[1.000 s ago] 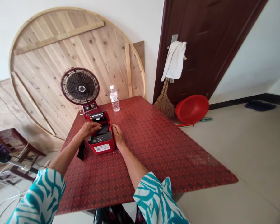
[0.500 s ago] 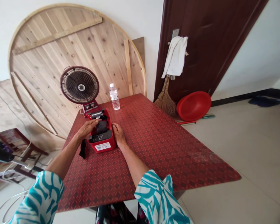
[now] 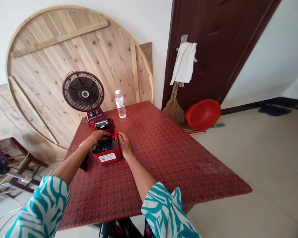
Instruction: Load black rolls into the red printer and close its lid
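A red and black label printer (image 3: 106,157) stands on the table with its lid (image 3: 101,123) tipped back. My left hand (image 3: 98,136) reaches over its left wall, fingers bent down into the compartment. Beside those fingers is a dark piece (image 3: 104,141); what they grip is hidden. My right hand (image 3: 124,143) lies against the printer's right side, fingers curled along the wall. A black strip (image 3: 84,163) lies on the table by the printer's left side, partly behind my left forearm.
Behind the printer stand a dark red fan (image 3: 83,92) and a water bottle (image 3: 120,105). The red-patterned table (image 3: 169,158) reaches out to the right. A large round wooden board (image 3: 89,56) leans on the wall. A broom (image 3: 174,107) and a red basin (image 3: 204,115) are near the door.
My left hand has shifted from lying flat over the compartment to bending its fingers down inside. The dark piece there now looks lower and more tilted. My right hand stays at the printer's side.
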Tool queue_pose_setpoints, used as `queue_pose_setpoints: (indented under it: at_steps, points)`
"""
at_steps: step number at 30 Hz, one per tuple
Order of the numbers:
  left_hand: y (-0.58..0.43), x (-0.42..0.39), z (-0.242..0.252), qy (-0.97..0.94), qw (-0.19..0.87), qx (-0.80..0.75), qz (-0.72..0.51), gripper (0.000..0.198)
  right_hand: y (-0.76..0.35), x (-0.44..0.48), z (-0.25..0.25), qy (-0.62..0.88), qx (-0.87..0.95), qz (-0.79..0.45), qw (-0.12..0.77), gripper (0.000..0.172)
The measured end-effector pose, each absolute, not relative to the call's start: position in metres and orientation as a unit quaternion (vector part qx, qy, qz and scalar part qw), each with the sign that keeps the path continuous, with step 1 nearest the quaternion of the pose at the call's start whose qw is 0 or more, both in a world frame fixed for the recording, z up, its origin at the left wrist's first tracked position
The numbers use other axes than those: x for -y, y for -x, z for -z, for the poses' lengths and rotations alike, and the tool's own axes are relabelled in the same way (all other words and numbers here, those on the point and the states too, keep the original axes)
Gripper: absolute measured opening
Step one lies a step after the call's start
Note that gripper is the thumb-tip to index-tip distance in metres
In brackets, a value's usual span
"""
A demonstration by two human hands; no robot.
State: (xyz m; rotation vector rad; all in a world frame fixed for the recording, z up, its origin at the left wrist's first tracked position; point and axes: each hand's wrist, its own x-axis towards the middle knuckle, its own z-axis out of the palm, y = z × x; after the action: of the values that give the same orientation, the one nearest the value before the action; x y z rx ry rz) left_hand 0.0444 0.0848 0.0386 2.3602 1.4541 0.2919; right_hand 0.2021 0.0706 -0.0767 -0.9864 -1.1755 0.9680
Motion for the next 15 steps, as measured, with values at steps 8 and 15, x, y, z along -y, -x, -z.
queue_pose_setpoints:
  at_steps: [8, 15]
  points:
    - [-0.052, -0.084, -0.036, -0.848, 0.062, -0.526, 0.027, 0.02, -0.202, -0.071, 0.077, 0.437, 0.515, -0.414, 0.611, 0.031]
    - [-0.062, -0.084, -0.041, -0.822, 0.09, -0.559, 0.068, 0.025, -0.202, -0.072, 0.078, 0.441, 0.509, -0.411, 0.615, 0.031]
